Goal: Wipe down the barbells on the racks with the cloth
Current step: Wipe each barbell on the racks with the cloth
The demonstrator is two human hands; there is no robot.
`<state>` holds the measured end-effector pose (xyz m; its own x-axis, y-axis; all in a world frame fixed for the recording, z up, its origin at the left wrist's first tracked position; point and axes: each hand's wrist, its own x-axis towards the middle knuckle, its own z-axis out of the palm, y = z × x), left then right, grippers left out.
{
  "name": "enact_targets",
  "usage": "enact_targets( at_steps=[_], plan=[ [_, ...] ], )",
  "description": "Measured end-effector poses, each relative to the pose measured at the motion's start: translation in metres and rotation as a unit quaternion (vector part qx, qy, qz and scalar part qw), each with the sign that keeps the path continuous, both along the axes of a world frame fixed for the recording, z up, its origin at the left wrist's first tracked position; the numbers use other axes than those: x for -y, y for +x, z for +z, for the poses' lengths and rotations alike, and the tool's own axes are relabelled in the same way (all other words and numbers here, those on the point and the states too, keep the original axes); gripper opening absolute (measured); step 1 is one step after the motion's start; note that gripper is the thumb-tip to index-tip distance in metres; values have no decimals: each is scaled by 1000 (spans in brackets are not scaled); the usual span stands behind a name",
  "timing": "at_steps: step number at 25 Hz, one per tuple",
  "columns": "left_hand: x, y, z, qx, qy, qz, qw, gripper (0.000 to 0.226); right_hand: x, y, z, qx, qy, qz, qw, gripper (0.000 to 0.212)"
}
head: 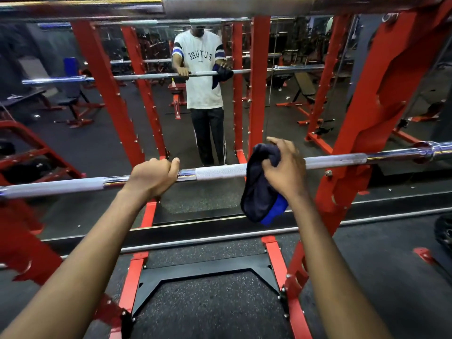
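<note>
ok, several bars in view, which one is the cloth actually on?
The near barbell at chest height, gripped by both hands: left hand bare, right hand pressing the dark cloth onto it. The bar overhead is untouched; the others are mirror reflections.

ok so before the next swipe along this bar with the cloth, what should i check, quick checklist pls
1. Cloth on the barbell: ok, bunched over the shaft with a tail hanging below.
2. Right hand grip on the cloth: ok, fingers press it to the bar.
3. Left hand steadying the bar: ok, closed over the shaft, apart from the cloth.
4. Bar seated in the red rack: ok on the right side; left support cannot tell, out of view.
5. Path toward the right sleeve: ok up to the rack upright.
6. Bar clean so far: cannot tell.
</note>
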<state>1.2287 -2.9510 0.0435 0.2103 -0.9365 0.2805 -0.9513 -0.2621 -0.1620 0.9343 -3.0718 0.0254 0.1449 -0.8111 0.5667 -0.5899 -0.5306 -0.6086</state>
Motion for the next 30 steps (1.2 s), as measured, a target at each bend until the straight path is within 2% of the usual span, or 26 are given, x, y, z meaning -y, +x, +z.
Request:
enact_targets(
  at_steps=[2,4,6,10,14,16,18,20,22,27,30],
  plan=[
    [5,5,-5,16,-4,-11,1000,58,-17,31,6,-76,-2,-17,997,50],
    [4,2,-10,19,-27,13,999,56,-40,68,7,-143,-39,10,989,37],
    [1,-3,-10,-13,-50,57,997,52,-52,88,3,-164,-81,42,982,31],
    [-2,-7,-7,0,-33,56,998,77,-33,70,-3,-111,-83,57,989,25],
    [-7,-13,-8,-15,-32,79,996,76,-17,46,-5,9,-37,-51,998,24],
    [-8,-17,-5,-46,-74,73,994,64,-26,58,-4,-11,-54,-65,996,22],
    [-13,-16,-4,-74,-120,28,990,52,-42,75,-6,-40,-75,-29,996,24],
    [-26,-7,-10,-20,-132,-42,990,46,-51,84,-11,-51,-94,23,994,26],
    [-40,8,-23,16,-119,-69,990,50,-51,79,-19,-54,-111,46,991,28],
    [-58,23,-39,10,-90,-26,996,53,-44,76,-23,-17,-94,-40,995,26],
    [-65,32,-40,-14,-89,-8,996,54,-68,109,-20,-53,-98,-35,993,27]
  ],
)
